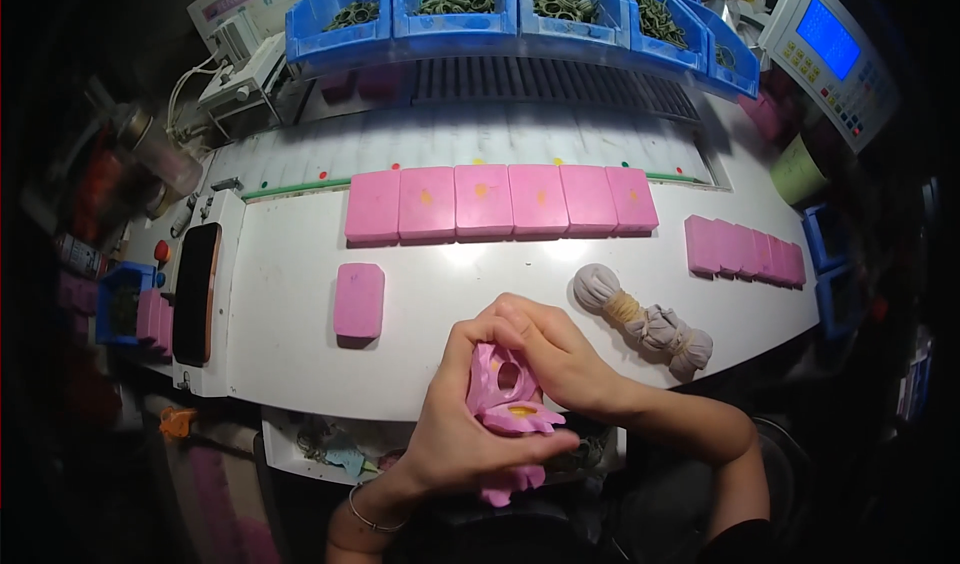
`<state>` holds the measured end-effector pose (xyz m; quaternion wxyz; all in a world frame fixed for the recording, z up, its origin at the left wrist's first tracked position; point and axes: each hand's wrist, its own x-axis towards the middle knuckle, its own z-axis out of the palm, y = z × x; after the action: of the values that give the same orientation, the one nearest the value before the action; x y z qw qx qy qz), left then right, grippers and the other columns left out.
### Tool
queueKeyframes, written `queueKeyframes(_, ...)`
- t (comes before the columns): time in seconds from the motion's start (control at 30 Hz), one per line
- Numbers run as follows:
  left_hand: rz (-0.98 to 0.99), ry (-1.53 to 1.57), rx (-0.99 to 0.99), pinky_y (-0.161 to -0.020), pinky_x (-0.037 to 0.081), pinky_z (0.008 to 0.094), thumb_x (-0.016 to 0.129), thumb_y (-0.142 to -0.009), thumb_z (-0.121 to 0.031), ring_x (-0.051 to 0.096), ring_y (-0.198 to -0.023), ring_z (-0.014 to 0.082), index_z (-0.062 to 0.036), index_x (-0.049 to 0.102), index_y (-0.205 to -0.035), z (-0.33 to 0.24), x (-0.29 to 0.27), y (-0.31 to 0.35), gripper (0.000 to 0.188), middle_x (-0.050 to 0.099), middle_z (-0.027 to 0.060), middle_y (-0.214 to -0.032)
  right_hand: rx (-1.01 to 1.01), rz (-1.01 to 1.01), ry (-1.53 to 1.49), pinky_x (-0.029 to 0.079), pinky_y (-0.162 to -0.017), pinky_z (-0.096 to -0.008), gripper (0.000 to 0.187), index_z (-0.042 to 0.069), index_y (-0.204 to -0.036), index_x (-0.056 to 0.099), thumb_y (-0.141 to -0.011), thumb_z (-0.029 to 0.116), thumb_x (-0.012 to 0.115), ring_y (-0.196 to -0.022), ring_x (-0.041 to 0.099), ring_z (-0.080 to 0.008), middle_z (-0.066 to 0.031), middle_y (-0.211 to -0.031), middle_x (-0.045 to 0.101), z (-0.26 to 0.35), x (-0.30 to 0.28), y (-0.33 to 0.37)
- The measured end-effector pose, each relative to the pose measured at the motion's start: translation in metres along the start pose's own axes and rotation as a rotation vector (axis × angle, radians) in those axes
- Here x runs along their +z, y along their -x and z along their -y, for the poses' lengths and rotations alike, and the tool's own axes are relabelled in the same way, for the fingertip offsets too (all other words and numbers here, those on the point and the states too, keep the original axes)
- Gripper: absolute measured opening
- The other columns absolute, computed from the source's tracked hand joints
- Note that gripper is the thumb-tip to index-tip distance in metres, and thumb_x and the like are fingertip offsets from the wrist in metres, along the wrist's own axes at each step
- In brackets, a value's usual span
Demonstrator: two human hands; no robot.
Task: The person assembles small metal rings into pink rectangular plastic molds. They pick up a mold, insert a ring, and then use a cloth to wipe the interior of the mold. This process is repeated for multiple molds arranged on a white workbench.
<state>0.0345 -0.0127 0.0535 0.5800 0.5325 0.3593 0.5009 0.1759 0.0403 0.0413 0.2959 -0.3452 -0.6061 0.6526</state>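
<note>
Both hands are above the table's near edge, closed round a soft pink rubber mould [487,372] that is bent and spread apart. A round hole and a yellow patch show on it, and a pink flap hangs below my left hand [445,434]. That hand supports the mould from the left, with its thumb stretched across below. My right hand [562,349] grips the top right, fingers meeting the left ones. A single pink block-shaped mould [359,300] lies to the left. On the right lies a grey cloth bundle [650,324] tied with bands.
A row of several pink blocks [484,202] stands across the white table [290,264], with smaller ones [745,251] at right. Blue bins [455,26] hold dark green rings behind. A phone [197,294] lies left; a blue-screened control panel [828,49] stands right. An open drawer [290,449] is below.
</note>
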Motion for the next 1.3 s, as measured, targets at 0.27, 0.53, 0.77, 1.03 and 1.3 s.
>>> queueKeyframes(0.27,-0.184,0.217,-0.023,-0.061,0.043,0.0209,0.053,-0.08,-0.014,0.048,-0.071,0.0082,-0.0005,0.043,-0.096,0.008,0.004,-0.004,0.023,0.05,0.0055,-0.086,-0.479,-0.384,0.526,0.043,-0.068,-0.0303,0.024,0.001,-0.099,0.056,-0.078,0.009,0.064,-0.084,0.052,-0.024,-0.0139,-0.094,0.052,0.023,0.015,0.043)
queueKeyframes(0.53,-0.218,0.462,-0.018,-0.055,0.049,0.0287,0.042,-0.083,-0.022,0.056,-0.061,0.0195,-0.0034,0.031,-0.104,0.005,0.008,0.0,0.03,0.055,0.0244,-0.096,-0.299,-0.342,-0.161,0.043,-0.069,-0.0279,0.031,0.002,-0.107,0.041,-0.082,0.004,0.058,-0.084,0.048,-0.0152,-0.0109,-0.104,0.046,-0.003,0.023,0.039)
queueKeyframes(0.77,-0.103,0.354,-0.035,-0.053,0.052,0.0308,0.05,-0.083,-0.04,0.058,-0.055,0.0244,-0.0109,0.026,-0.102,0.012,0.001,0.0,0.042,0.056,0.0347,-0.096,-0.19,-0.298,-0.253,0.04,-0.08,-0.0252,0.06,0.006,-0.135,0.024,-0.086,0.01,0.058,-0.099,0.043,-0.0139,-0.0105,-0.115,0.039,-0.018,0.02,0.033)
queueKeyframes(1.03,-0.099,0.329,0.01,-0.064,0.044,0.0241,0.048,-0.081,-0.015,0.049,-0.07,0.0107,-0.0025,0.031,-0.106,0.023,0.004,0.0,0.032,0.054,0.0144,-0.09,-0.728,-0.659,1.007,0.039,-0.068,-0.0302,0.054,0.007,-0.117,0.049,-0.07,0.01,0.074,-0.085,0.048,-0.0233,-0.0125,-0.099,0.047,-0.02,0.008,0.043)
queueKeyframes(1.3,-0.191,0.181,0.032,-0.069,0.042,0.0236,0.048,-0.079,-0.019,0.045,-0.075,0.0097,-0.0011,0.035,-0.105,0.043,-0.001,0.0,0.034,0.049,0.008,-0.088,-0.81,-0.449,1.154,0.042,-0.062,-0.0298,0.032,0.003,-0.099,0.061,-0.07,0.01,0.07,-0.071,0.054,-0.0192,-0.0072,-0.087,0.058,-0.011,0.013,0.05)
